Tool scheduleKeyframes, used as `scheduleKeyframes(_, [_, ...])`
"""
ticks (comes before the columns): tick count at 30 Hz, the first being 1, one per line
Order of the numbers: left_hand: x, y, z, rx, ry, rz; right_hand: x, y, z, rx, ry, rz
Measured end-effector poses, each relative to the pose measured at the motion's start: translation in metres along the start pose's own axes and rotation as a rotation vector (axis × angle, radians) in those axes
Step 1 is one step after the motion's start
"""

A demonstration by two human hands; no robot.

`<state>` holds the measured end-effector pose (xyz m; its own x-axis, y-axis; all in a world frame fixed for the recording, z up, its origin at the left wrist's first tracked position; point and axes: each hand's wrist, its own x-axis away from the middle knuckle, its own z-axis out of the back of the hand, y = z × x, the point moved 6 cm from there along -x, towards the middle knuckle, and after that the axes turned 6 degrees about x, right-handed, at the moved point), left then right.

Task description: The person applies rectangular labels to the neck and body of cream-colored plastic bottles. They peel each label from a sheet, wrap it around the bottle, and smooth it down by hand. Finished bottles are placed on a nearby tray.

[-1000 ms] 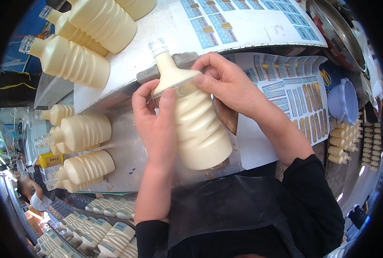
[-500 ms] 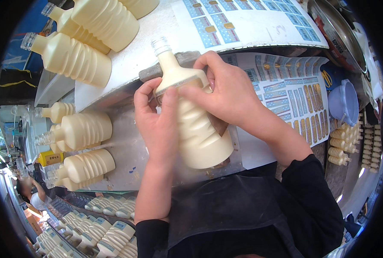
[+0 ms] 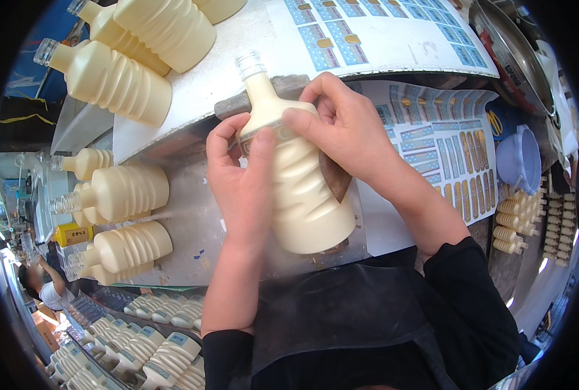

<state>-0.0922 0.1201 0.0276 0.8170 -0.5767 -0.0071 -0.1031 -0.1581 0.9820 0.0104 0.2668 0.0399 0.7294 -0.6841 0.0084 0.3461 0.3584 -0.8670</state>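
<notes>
**Label going on at the bottle shoulder**

Hands both up on one ribbed cream bottle (image 3: 302, 195), which lies slanted across the metal worktop (image 3: 192, 221), clear neck pointing away from the person, base twd the body. Left hand (image 3: 240, 175) wraps the shoulder from its side, thumb laid flat across the front, fingers curled round behind. Right hand (image 3: 348, 130) comes over from the other side, thumb and forefinger pinched at the shoulder band, where a clear strip seems to sit; can't tell for sure if it's a label or just glare.

To do this bit well, I'd say: keep the left grip firm so the bottle doesn't roll, smooth w/ the thumb from the middle outward, and keep the strip square to the neck before pressing the ends down. Ribs just below the thumbs could wrinkle it, so stay on the smooth band.

Beyond the right hand, sticker sheets (image 3: 432, 136). Out past the left hand, more cream bottles (image 3: 124, 195) lying on their sides.
</notes>
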Motion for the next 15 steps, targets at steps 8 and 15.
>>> scheduleKeyframes(8, [0.000,-0.002,0.001,0.125,-0.003,0.028,-0.005,0.017,-0.005,-0.377,-0.080,0.051])
scheduleKeyframes(15, [-0.001,-0.003,0.000,0.110,-0.015,0.003,-0.002,0.018,-0.007,-0.324,-0.106,0.000])
